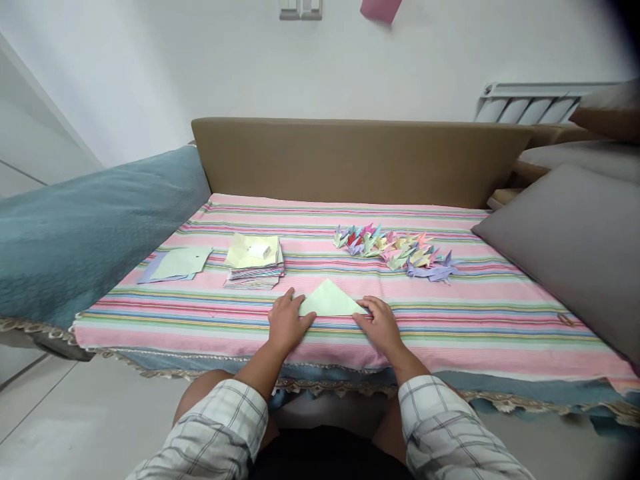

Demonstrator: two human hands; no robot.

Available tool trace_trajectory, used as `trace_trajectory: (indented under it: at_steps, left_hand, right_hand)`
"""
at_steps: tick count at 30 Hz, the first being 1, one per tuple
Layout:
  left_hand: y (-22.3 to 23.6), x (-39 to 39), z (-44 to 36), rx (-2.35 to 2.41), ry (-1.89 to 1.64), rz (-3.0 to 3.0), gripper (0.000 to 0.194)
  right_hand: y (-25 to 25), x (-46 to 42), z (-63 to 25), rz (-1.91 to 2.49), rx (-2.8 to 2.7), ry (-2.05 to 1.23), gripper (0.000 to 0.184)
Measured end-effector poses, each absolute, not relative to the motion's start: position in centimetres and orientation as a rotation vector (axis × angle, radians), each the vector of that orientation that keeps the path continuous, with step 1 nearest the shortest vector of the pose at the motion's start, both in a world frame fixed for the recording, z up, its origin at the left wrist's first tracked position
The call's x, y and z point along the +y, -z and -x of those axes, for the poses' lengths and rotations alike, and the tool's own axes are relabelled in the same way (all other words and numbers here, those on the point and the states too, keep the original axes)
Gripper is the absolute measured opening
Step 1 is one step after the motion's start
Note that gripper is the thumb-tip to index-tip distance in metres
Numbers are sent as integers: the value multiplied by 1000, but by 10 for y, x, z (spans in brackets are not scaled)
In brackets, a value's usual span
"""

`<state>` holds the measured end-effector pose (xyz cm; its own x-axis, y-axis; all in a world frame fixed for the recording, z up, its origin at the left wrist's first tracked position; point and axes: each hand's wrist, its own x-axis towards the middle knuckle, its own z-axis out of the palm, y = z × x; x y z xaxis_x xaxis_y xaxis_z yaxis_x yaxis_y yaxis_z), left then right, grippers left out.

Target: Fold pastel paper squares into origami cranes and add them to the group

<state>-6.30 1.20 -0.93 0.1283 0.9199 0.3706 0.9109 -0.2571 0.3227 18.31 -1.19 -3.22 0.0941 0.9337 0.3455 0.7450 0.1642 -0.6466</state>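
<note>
A pale green sheet of origami paper, folded into a triangle, lies on the striped cover with its peak pointing away from me. My left hand grips its left corner between thumb and fingers. At the right corner, my right hand has thumb and fingers closed on the paper in the same way. The long straight edge faces me. Beyond my left hand stands a thick stack of square coloured paper, a small white block resting on its yellow top sheet. Past my right hand sit several folded paper cranes in mixed colours.
Loose green and lilac sheets lie at the left of the striped cover. A brown backrest borders the far side, a blue-covered armrest the left. Grey cushions lean in from the right, near a small brownish object.
</note>
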Motion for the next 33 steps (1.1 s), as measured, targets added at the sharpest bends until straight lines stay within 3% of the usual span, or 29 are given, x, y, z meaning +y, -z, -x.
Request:
trace_trajectory:
  at_steps: [9, 12, 18, 21, 23, 26, 29, 33]
  left_hand:
    - [6, 10, 65, 1748, -955, -2212, 12]
    - [6, 16, 61, 1702, -1020, -2249, 17]
    - [0, 14, 56, 1732, -1078, -2346, 33]
    - [-8, -11, 54, 1635, -1107, -2491, 31]
    - [-11, -29, 50, 1402, -998, -2679, 26]
    - [-9, -43, 42, 1246, -861, -2848, 38]
    - [-2, -36, 39, 1341, -897, -2870, 19]
    - [4, -14, 43, 1443, -925, -2845, 14]
  right_hand:
    - [36, -14, -184, 1542, -1617, -358, 18]
    - [38, -16, -185, 1459, -1610, -334, 14]
    - [36, -26, -181, 1352, -1718, -84, 24]
    - [34, -31, -178, 1359, -1782, 6, 24]
    - [33, -33, -176, 1376, -1821, 53, 23]
    - [32, -35, -173, 1372, -1820, 142, 19]
    - [32, -40, -170, 1323, -1765, 242, 13]
    - [35, -54, -164, 1273, -1798, 300, 10]
